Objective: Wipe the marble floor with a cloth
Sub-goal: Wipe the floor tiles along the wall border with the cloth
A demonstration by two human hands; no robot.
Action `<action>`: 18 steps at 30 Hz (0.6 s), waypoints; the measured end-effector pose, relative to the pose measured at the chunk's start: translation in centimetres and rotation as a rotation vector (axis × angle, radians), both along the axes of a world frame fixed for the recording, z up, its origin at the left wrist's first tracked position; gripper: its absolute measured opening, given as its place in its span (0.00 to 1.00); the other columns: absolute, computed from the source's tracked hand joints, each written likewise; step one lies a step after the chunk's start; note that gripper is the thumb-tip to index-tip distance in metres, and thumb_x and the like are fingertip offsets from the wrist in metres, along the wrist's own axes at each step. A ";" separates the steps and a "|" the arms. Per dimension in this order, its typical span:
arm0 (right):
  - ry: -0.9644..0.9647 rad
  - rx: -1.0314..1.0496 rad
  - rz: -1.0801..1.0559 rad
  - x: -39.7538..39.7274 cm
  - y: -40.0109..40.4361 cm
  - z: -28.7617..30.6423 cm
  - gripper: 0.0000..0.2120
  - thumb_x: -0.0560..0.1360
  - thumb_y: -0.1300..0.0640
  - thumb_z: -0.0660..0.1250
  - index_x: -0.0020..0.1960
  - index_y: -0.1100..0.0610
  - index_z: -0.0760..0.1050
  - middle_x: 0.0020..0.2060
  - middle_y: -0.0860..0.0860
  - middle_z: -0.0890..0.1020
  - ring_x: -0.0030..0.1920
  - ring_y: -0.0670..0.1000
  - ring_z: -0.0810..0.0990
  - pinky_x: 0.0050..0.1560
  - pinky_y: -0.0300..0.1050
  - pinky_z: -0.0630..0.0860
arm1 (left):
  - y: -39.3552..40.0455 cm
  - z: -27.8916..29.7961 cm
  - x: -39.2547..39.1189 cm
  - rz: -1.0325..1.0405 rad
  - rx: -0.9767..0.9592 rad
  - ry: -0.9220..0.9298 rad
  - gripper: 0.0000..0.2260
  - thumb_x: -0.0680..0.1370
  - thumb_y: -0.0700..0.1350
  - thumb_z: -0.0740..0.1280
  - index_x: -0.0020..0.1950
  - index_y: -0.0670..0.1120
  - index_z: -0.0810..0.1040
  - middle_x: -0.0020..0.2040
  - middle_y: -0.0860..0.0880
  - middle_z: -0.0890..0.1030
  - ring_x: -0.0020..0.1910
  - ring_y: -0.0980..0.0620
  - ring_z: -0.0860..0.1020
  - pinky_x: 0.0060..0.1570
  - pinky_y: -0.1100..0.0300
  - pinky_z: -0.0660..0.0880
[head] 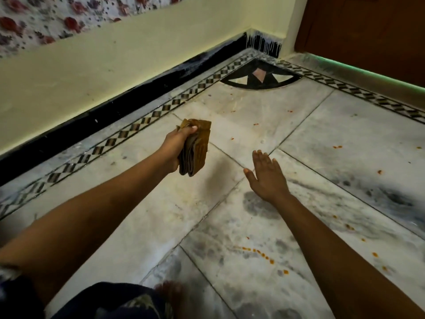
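My left hand grips a folded brown-yellow cloth and holds it in the air above the white marble floor. The cloth hangs down from my fist in thick folds. My right hand is stretched out to the right of the cloth, palm down, fingers straight and together, holding nothing. Whether it touches the floor I cannot tell. Small orange spots dot the marble near my right forearm and further right.
A cream wall with a black skirting runs along the left. A checkered inlay border follows it to a black corner motif. A brown door stands at the top right. My knee in dark fabric is at the bottom.
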State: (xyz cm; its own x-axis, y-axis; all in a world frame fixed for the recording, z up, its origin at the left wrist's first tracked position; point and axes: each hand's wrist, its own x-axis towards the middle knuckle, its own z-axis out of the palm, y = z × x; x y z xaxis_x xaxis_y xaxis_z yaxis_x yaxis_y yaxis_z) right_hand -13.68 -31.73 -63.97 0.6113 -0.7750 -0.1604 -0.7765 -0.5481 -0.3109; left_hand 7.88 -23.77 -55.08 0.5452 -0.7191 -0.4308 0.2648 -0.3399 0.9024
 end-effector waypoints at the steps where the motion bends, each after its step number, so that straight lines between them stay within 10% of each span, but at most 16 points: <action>1: 0.011 -0.014 0.003 -0.1 -0.4 -0.1 0.29 0.82 0.46 0.47 0.77 0.58 0.42 0.77 0.54 0.46 0.76 0.50 0.43 0.73 0.46 0.39 | -0.6 -0.7 0.2 0.015 -0.001 0.001 0.15 0.77 0.49 0.65 0.61 0.44 0.74 0.49 0.44 0.82 0.43 0.48 0.82 0.40 0.58 0.78; 18: 0.124 0.042 -0.297 3.0 -7.1 -0.9 0.30 0.81 0.46 0.47 0.76 0.61 0.44 0.76 0.57 0.48 0.76 0.53 0.46 0.74 0.48 0.41 | -9.6 -7.6 6.6 -0.145 0.022 -0.180 0.14 0.73 0.49 0.69 0.58 0.49 0.78 0.55 0.46 0.81 0.53 0.47 0.79 0.58 0.51 0.76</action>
State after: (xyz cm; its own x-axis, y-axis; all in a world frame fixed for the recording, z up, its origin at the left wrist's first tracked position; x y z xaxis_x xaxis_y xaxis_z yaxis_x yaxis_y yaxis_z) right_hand -10.69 -38.86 -64.88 0.3334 -0.9076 -0.2551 -0.9338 -0.2807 -0.2219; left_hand 14.51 -33.33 -62.72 0.5061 -0.7873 -0.3522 0.0468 -0.3827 0.9227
